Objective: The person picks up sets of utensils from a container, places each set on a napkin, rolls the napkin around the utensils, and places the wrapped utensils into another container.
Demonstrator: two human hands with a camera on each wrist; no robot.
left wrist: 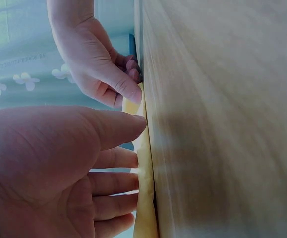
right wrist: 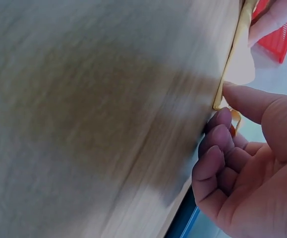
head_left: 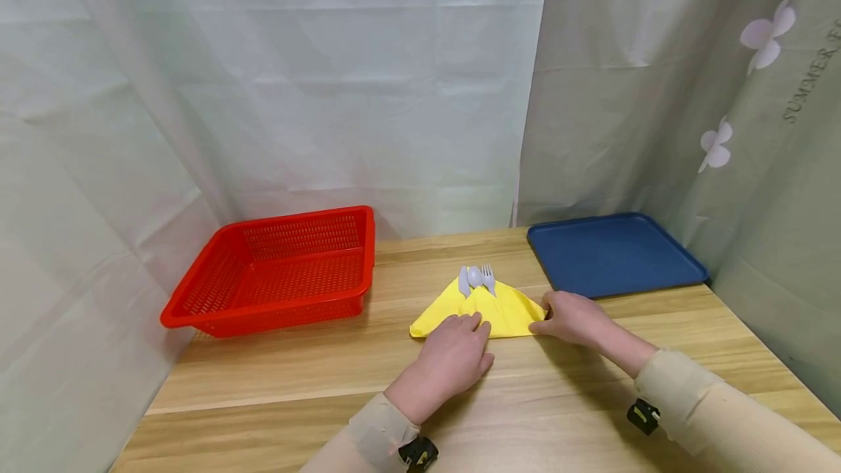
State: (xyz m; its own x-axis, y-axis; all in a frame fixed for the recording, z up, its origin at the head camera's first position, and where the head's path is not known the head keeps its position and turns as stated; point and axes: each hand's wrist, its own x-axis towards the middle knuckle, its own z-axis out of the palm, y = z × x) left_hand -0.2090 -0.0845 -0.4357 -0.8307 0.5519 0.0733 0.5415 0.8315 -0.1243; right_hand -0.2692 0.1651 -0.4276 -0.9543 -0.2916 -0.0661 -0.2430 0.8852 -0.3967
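A yellow napkin point(head_left: 509, 316), folded into a triangle, lies on the wooden table. From its top edge stick out a pale grey plastic knife point(head_left: 463, 282), spoon point(head_left: 475, 277) and fork point(head_left: 488, 279); their lower parts are hidden in the folds. My left hand point(head_left: 453, 356) rests on the napkin's front edge, and in the left wrist view its fingers point(left wrist: 116, 183) reach over the cloth fairly straight. At the napkin's right corner, my right hand point(head_left: 574, 318) pinches the cloth between thumb and curled fingers point(right wrist: 215, 148).
A red plastic basket point(head_left: 365, 290) with perforated walls stands on the left of the table. A flat blue tray point(head_left: 614, 254) lies at the back right. Pale curtains point(head_left: 342, 93) hang behind the table and along both sides.
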